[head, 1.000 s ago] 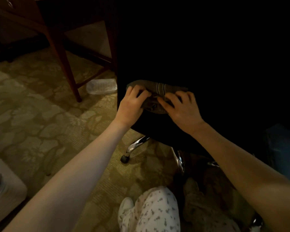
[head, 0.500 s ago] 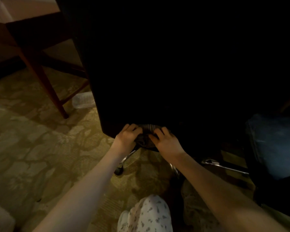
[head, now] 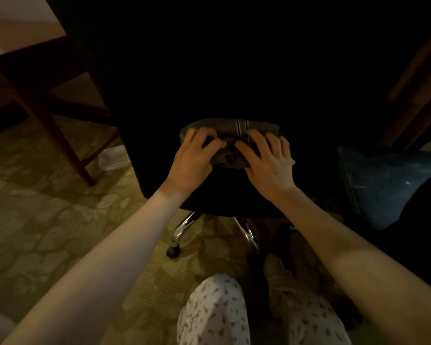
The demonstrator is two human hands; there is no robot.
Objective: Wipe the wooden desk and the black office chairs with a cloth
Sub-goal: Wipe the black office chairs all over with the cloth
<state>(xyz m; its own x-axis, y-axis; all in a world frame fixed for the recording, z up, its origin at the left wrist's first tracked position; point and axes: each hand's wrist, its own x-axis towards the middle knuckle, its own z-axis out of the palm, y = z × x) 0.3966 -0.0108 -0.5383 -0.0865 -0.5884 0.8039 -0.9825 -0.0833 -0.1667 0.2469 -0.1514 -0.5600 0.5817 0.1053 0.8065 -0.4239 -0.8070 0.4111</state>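
No words, numbers, brand names or signs can be read in this dim view. A small dark mark on the grey striped cloth is too blurred to make out as lettering or a logo.

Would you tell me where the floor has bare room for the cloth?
Bare carpet lies left of the chair's chrome base, this side of the desk leg and clear plastic bottle. Right of the base is crowded: dark bin, knees.
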